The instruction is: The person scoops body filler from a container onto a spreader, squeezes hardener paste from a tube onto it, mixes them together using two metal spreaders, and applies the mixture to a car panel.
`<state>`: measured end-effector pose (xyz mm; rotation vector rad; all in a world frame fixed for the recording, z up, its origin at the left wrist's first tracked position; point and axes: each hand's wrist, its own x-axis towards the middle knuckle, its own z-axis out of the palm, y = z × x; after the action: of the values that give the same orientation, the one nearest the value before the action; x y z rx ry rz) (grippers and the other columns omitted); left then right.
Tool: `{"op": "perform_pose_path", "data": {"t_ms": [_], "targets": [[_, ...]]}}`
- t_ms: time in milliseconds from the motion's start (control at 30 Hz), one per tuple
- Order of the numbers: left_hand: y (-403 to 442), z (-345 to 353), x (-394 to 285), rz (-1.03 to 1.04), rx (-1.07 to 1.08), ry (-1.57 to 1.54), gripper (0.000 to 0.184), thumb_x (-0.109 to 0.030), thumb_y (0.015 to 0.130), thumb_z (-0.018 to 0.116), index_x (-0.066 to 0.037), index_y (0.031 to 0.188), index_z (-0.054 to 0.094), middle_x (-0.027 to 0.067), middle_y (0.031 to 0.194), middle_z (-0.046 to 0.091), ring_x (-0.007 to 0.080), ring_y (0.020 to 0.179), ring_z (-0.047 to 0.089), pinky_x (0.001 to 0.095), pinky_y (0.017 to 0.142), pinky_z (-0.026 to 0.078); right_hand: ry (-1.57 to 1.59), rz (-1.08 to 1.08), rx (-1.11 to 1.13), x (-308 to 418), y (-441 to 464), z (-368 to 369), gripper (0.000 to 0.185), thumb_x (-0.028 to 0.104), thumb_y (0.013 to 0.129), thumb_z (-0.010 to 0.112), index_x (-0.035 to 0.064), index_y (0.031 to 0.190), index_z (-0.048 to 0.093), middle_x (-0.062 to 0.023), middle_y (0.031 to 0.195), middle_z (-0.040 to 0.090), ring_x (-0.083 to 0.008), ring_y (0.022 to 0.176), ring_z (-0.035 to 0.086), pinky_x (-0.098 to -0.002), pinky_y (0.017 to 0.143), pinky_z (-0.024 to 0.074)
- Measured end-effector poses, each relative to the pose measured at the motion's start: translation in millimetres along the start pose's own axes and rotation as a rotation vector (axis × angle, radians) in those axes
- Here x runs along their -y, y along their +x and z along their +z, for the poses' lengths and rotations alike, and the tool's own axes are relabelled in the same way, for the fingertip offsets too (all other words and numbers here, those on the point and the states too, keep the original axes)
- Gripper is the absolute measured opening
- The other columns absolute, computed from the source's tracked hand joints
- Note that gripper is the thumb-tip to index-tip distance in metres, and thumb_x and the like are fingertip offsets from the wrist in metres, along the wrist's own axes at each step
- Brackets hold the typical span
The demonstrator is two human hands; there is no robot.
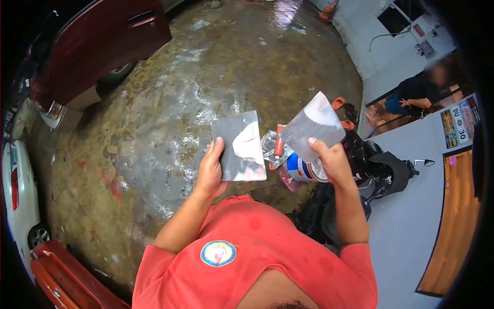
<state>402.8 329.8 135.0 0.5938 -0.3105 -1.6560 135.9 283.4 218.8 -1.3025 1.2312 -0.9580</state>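
In my left hand (209, 170) is a flat grey putty plate (227, 136), thumb on its face and fingers behind it. A lump of pale pinkish paste (248, 144) lies on its right half, with smears along the lower edge. My right hand (332, 162) grips a second thin grey sheet, a putty spreader (303, 133), tilted up to the right, with pale paste across its upper end. The two sheets are apart. Below and between them are a red-brown tube (279, 144) and a blue and white can (296, 167), partly hidden by the spreader and my right hand.
A dark red car door (103, 46) hangs at upper left; a white car (20, 190) and a red panel (72, 278) are at left. A black motorcycle (383, 170) stands close by my right arm. Another person (411, 95) sits in the doorway. The concrete floor (154, 129) looks wet.
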Motion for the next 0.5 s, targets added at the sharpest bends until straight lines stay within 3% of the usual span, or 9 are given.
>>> {"op": "perform_pose_path", "data": {"t_ms": [133,200,333,433,500], "targets": [[15.6,14.2,3.8,0.088,-0.081,0.0,0.042,-0.036,0.106,0.042,-0.006,0.136,0.043,0.0103,0.127,0.058,0.0223,0.115,0.061,0.0396,0.096,0.053,0.223,-0.091,-0.021,-42.6,-1.2,33.4,0.042,0.008,0.095,0.057,0.0008,0.136,0.048,-0.0085,0.116,0.062,-0.0158,0.099,0.061,-0.0318,0.092,0.0489],[23.4,18.0,9.8,0.144,-0.097,0.021,0.043,-0.035,0.106,0.044,-0.006,0.138,0.042,0.0097,0.128,0.057,0.0221,0.114,0.061,0.0395,0.096,0.053,0.164,-0.069,-0.08,-49.7,-9.9,48.8,0.053,0.002,0.094,0.054,0.0024,0.144,0.039,-0.0113,0.127,0.056,-0.02,0.114,0.056,-0.0333,0.104,0.041],[31.9,22.1,20.5,0.225,-0.124,0.08,0.043,-0.033,0.104,0.048,-0.006,0.137,0.043,0.01,0.128,0.058,0.022,0.115,0.06,0.0388,0.096,0.052,0.068,-0.263,-0.04,-75.4,-13.1,68.5,0.061,-0.006,0.086,0.053,0.0027,0.144,0.038,-0.0136,0.139,0.047,-0.0266,0.131,0.047,-0.0351,0.112,0.0316],[36.4,21.7,28.7,0.302,-0.118,0.14,0.042,-0.031,0.104,0.05,-0.005,0.135,0.044,0.0112,0.126,0.058,0.0223,0.114,0.06,0.0384,0.095,0.052,-0.166,-0.501,-0.011,-52.7,-20.3,74.7,0.067,-0.012,0.077,0.052,0.0036,0.141,0.042,-0.017,0.139,0.045,-0.0315,0.132,0.045,-0.0367,0.111,0.0334],[36.5,21.3,29.3,0.345,-0.107,0.185,0.041,-0.03,0.103,0.051,-0.004,0.135,0.044,0.0117,0.125,0.059,0.0224,0.113,0.061,0.0378,0.094,0.053,-0.161,-0.568,0.012,-56.3,-15.9,78.2,0.066,-0.015,0.076,0.05,0.0042,0.139,0.044,-0.0177,0.138,0.046,-0.0329,0.131,0.045,-0.0381,0.11,0.0352]]}}
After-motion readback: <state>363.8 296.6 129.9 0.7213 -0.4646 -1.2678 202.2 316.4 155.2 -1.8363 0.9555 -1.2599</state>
